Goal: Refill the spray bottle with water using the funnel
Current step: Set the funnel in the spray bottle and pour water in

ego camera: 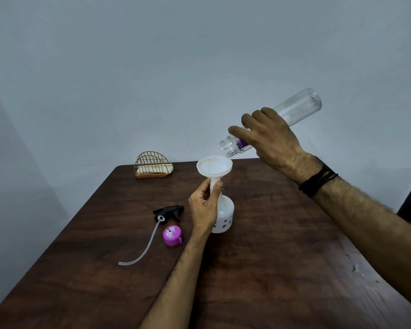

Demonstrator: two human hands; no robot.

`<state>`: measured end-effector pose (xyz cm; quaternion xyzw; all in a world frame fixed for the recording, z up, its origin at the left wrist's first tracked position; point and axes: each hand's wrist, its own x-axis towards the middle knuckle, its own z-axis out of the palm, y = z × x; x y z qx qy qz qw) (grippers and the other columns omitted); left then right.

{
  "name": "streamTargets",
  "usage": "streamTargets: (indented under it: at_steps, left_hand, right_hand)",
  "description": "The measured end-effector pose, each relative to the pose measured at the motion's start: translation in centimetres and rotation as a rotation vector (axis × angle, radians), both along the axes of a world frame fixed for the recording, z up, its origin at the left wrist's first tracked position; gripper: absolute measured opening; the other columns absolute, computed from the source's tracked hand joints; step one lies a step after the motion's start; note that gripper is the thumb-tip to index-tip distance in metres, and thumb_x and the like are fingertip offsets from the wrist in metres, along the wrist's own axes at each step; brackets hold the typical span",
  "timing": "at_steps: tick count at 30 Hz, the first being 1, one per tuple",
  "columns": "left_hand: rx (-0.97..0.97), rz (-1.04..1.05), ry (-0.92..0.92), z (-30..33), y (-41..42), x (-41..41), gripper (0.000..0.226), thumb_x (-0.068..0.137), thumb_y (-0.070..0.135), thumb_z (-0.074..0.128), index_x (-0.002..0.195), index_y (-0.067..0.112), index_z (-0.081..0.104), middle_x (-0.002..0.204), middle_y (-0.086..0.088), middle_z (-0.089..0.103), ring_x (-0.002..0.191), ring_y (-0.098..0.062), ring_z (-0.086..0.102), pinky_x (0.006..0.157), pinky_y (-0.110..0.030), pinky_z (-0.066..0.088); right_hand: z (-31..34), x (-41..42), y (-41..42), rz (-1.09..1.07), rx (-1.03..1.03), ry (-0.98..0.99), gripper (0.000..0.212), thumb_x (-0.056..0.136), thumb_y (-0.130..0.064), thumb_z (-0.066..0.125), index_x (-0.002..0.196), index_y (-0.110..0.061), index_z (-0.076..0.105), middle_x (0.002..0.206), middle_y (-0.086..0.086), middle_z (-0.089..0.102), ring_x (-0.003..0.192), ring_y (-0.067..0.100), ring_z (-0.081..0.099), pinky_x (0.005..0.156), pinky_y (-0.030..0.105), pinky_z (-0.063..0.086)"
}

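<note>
Dark wood-grain table [271, 245] is bearing the white plastic spray bottle [224, 217]. Right hand [268, 138] is gripping a tilted clear water bottle [297, 108] above the white funnel [214, 165]; left hand [205, 205] is pinching the funnel's stem at the bottle neck. Black trigger sprayer [169, 212] and purple cap [173, 235] are lying just beside it.

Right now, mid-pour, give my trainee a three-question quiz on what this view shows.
1. True or false: the black spray trigger head is screwed onto the white spray bottle.
2. Which hand grips the white funnel stem at the bottle's neck?
A. left hand
B. right hand
C. neither
3. Fill in: the purple cap lies on the wooden table beside the trigger head's ____ tube.

Key:
1. False; it lies on the table to the left of the bottle.
2. A; the right hand holds the clear plastic bottle tilted mouth-down over the funnel.
3. dip
</note>
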<state>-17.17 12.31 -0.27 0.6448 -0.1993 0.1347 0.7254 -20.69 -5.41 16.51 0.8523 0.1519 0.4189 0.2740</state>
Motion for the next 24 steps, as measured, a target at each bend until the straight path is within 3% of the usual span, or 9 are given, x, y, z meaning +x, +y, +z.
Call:
streamTargets:
  at_steps: [3,5,9,11,15,17,21,24]
  left_hand:
    - [-0.007,-0.006,-0.003,0.1,0.0,-0.1,0.027,0.090,0.043,0.066,0.097,0.019,0.076,0.085,0.004,0.075,0.083,-0.010,0.069,0.078,-0.031,0.054]
    - [-0.007,-0.003,-0.008,0.1,0.0,-0.1,0.024,0.092,0.037,0.067,0.099,0.016,0.076,0.085,0.004,0.076,0.083,-0.010,0.069,0.079,-0.032,0.055]
    - [-0.001,0.001,-0.007,0.1,0.0,-0.1,0.022,0.093,0.035,0.066,0.099,0.017,0.076,0.085,0.005,0.075,0.082,-0.009,0.069,0.078,-0.033,0.055]
    - [0.002,0.003,-0.010,0.2,0.0,-0.2,0.025,0.090,0.042,0.066,0.098,0.020,0.076,0.085,0.004,0.075,0.082,-0.010,0.068,0.078,-0.035,0.055]
    - [0.000,0.002,-0.019,0.4,0.0,-0.3,0.017,0.090,0.044,0.066,0.091,0.030,0.075,0.085,-0.001,0.075,0.082,-0.014,0.068,0.079,-0.044,0.056]
    - [-0.002,0.002,-0.017,0.4,0.0,-0.3,0.017,0.089,0.044,0.066,0.089,0.030,0.075,0.085,-0.002,0.075,0.082,-0.015,0.068,0.079,-0.045,0.056]
    - [-0.005,0.012,-0.008,0.3,-0.1,-0.3,0.024,0.089,0.046,0.066,0.091,0.025,0.075,0.085,-0.002,0.075,0.083,-0.015,0.068,0.079,-0.038,0.055]
    - [-0.007,0.029,0.000,0.2,-0.2,-0.1,0.021,0.092,0.038,0.067,0.091,0.019,0.074,0.083,0.000,0.074,0.081,-0.011,0.066,0.076,-0.032,0.053]
  right_hand:
    - [-0.1,-0.1,0.1,-0.005,0.003,-0.004,0.086,0.082,0.000,-0.020,0.113,-0.014,0.059,0.089,0.010,0.056,0.074,0.030,0.050,0.077,0.042,0.044]
    - [-0.3,-0.1,0.1,-0.014,0.019,-0.012,0.080,0.080,0.004,-0.011,0.112,-0.015,0.059,0.089,0.009,0.055,0.074,0.029,0.049,0.076,0.042,0.044]
    - [-1.4,0.3,-0.3,-0.002,0.141,0.028,0.051,0.077,0.008,0.036,0.113,-0.018,0.060,0.087,0.006,0.056,0.073,0.028,0.049,0.072,0.041,0.043]
    - [-2.0,0.4,-0.6,-0.001,0.194,0.090,0.054,0.069,0.008,0.055,0.115,-0.019,0.060,0.089,0.005,0.057,0.074,0.028,0.051,0.072,0.041,0.044]
    - [-2.9,0.0,-1.2,0.025,0.331,0.176,0.062,0.063,0.005,0.060,0.119,-0.021,0.059,0.088,0.001,0.057,0.074,0.027,0.052,0.071,0.037,0.042]
    - [-3.3,-0.4,-1.1,0.041,0.458,0.245,0.062,0.064,0.001,0.063,0.121,-0.024,0.056,0.088,-0.001,0.057,0.076,0.025,0.053,0.070,0.033,0.040]
    - [-4.4,-0.8,-1.3,0.043,0.846,0.456,0.063,0.068,-0.010,0.069,0.125,-0.028,0.049,0.095,-0.002,0.062,0.081,0.023,0.060,0.070,0.037,0.052]
    - [-5.4,-1.3,-1.4,0.108,1.121,0.526,0.057,0.069,-0.013,0.078,0.118,-0.023,0.052,0.095,0.000,0.067,0.075,0.017,0.063,0.064,0.028,0.052]
